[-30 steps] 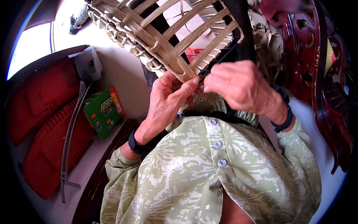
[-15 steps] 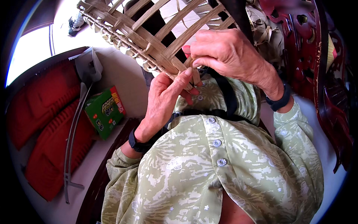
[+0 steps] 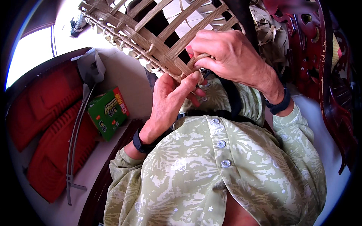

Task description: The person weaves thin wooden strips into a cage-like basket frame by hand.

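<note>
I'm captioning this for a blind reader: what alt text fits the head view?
Two bare hands work a thin strip into the edge of an open-weave bamboo basket; the right hand pinches the strip while the left hand steadies the rim. A green box lies at the left.

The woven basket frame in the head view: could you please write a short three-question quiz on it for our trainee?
1. True or false: both hands touch the woven basket frame.
2. Which thing lies on the pale surface at the person's left? A) a green box B) a blue bottle C) a white cup
3. Fill in: the right hand pinches a thin curved ____ against the frame.

Key
1. True: the left hand presses its fingertips at the frame's lower edge, and the right hand grips just above.
2. A, the green box, beside the red cushions.
3. Strip: the pale weaving strip.
</note>
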Tool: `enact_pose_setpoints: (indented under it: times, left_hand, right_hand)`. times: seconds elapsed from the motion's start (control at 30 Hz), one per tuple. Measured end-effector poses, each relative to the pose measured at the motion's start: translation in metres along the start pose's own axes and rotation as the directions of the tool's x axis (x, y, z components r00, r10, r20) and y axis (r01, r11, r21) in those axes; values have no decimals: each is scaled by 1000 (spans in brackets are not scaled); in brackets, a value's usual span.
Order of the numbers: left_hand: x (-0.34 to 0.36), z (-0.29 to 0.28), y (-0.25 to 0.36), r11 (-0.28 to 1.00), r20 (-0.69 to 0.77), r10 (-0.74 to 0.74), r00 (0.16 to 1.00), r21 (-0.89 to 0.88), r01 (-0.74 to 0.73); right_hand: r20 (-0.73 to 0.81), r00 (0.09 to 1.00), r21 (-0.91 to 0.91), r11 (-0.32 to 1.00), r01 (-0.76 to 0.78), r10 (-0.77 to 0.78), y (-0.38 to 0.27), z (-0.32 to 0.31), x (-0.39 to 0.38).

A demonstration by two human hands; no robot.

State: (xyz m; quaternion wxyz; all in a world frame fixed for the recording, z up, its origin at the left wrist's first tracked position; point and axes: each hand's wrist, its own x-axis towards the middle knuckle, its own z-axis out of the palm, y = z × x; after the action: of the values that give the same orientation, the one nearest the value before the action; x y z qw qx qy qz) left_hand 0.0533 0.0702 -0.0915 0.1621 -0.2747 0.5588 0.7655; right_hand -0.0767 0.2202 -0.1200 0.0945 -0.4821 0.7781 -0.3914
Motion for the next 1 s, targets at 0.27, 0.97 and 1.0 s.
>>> enact_pose_setpoints:
  times: [0.27, 0.97, 1.0]
  left_hand:
    - [4, -2, 2, 997, -33, -65, 997, 28, 66]
    - [4, 2, 1, 1000, -14, 13, 1000, 27, -13]
    - [4, 2, 3, 1000, -25, 10, 1000, 24, -9]
  right_hand:
    - [22, 999, -111, 993, -45, 48, -12, 4, 7]
    - [-268, 960, -158, 987, 44, -85, -3, 26, 1]
    - [-282, 956, -168, 985, 39, -86, -3, 27, 1]
